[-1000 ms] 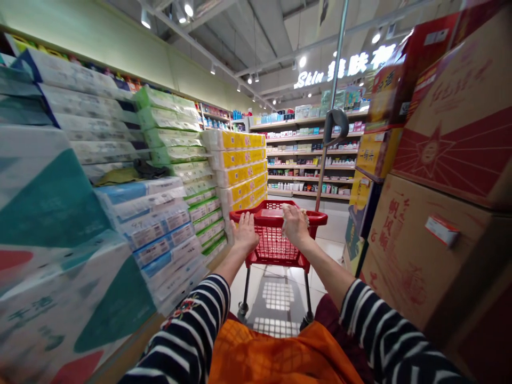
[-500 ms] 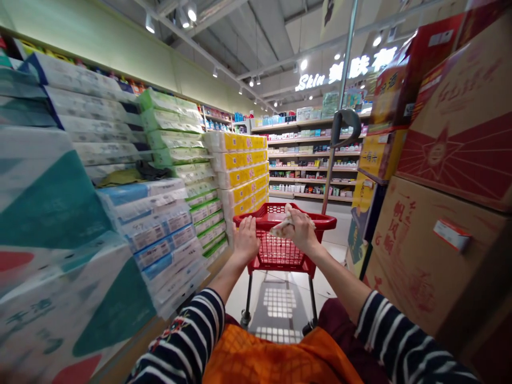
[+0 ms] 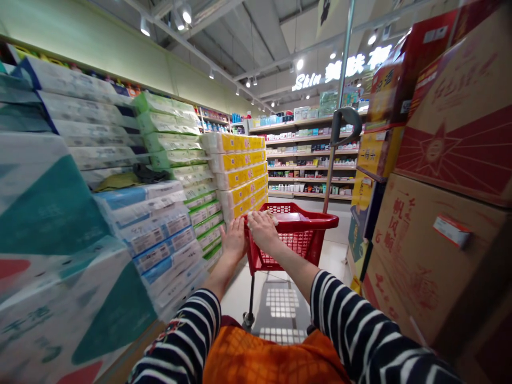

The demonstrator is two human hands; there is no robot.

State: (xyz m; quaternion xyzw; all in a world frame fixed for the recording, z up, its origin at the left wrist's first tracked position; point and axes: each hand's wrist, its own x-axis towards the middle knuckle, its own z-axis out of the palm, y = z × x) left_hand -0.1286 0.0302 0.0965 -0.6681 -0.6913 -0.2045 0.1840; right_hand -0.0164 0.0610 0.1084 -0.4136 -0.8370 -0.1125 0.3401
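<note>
A red plastic shopping cart stands in front of me, its handle rim towards me. My left hand is at the rim's left corner, fingers laid over it and thumb apart. Close beside it, my right hand presses a pale cloth onto the left part of the rim. Most of the cloth is hidden under that hand; a small edge shows by the knuckles. Inside the cart's basket lies something pale and flat, partly covered by the rim.
Stacked tissue packs line the left side, with a dark cloth and an olive one on top. Cardboard cartons are piled at the right. A metal pole with a grey hook-shaped piece stands behind the cart, before stocked shelves.
My right hand has moved left along the rim with the cloth, from the middle to beside my left hand. My left hand has shifted slightly left. The cart has turned a little.
</note>
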